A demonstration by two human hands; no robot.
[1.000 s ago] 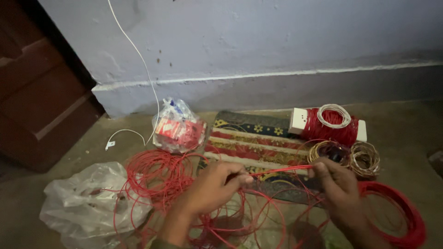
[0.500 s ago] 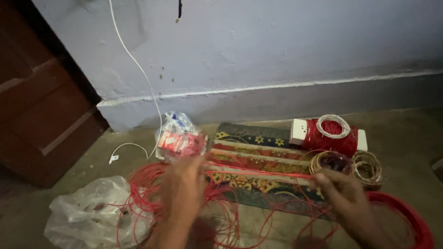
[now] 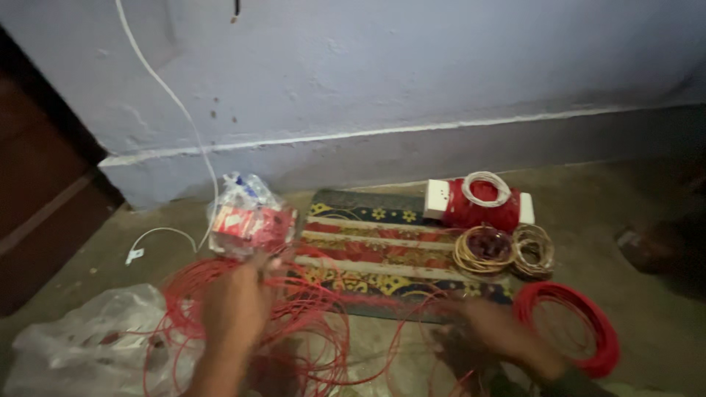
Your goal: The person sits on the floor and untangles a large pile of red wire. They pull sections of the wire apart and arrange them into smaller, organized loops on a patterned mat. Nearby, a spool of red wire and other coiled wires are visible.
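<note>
Concrete floor (image 3: 625,191), both blurred hands in tangled red wire (image 3: 309,323), grips unclear, plastic bag (image 3: 250,217) holding red packets

A patterned mat (image 3: 382,246) lies on the floor (image 3: 603,220) below a pale wall (image 3: 412,66). At its two o'clock corner sits a red wire spool (image 3: 482,206); two small brownish coils (image 3: 507,250) lie just beside it (touching each other). A crumpled clear plastic bag (image 3: 81,345) lies at eight o'clock, a white cable (image 3: 173,103) at ten.

My feed is dim and grainy, lit softly from above on the wall (image 3: 412,66). Both hands smear with motion blur, left hand (image 3: 235,309) and right hand (image 3: 500,338). The right edge sinks into shadow.
</note>
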